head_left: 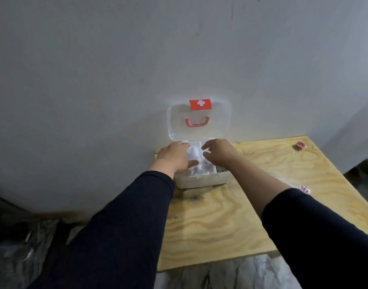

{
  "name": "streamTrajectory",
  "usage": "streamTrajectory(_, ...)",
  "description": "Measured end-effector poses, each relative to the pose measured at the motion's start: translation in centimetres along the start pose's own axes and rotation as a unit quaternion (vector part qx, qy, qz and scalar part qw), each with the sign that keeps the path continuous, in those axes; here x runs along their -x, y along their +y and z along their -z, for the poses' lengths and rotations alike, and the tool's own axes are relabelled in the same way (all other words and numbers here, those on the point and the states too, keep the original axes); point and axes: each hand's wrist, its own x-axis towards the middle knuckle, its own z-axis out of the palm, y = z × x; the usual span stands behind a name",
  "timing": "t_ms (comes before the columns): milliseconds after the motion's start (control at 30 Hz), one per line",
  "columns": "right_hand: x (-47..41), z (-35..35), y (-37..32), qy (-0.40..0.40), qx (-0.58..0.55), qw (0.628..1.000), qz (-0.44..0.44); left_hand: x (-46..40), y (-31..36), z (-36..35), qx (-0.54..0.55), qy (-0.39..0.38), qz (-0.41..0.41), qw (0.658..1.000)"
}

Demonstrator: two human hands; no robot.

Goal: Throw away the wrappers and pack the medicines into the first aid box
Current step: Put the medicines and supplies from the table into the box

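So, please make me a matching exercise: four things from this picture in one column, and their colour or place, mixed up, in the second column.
Things:
1. lid of the first aid box
2. pink cap
3. left hand
4. handle

Descriptions:
A. red, on the clear lid
B. far right corner of the wooden table
C. stands open against the wall
D. on the left side of the open box

Pairs: 1-C, 2-B, 3-D, 4-A

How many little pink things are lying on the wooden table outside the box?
2: one pink item near the table's far right corner, another beside the right forearm. The arms may hide others.
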Motion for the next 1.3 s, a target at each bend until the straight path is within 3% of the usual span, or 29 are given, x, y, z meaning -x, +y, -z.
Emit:
streamTrajectory(167,2.0,3.8,3.5,0.04,-0.027,0.998,-0.044,-1.5,4.7,2.1,0.12,-0.009,-0.054,0.991)
streamTrajectory(367,5.9,6.6,10.1,0.068,-0.043,0.988,-0.133,-3.4,12.0,-0.5,0.213,-0.032,-0.109,0.97)
streamTrajectory(700,11.3,6.2,22.1,0.084,-0.102,0.956,-0.262,-5.6,20.6,-8.8,0.234,-0.107,-0.144,0.956)
streamTrajectory(967,10.8,2.1,28.8,0.108,-0.179,0.943,-0.258,-8.1,22.4,-14.1,0.235,-0.133,-0.092,0.958)
streamTrajectory(1300,5.5,0.9,33.8,0.088,-0.111,0.978,-0.154,-12.9,25.5,-16.7,0.246,-0.122,-0.039,0.961)
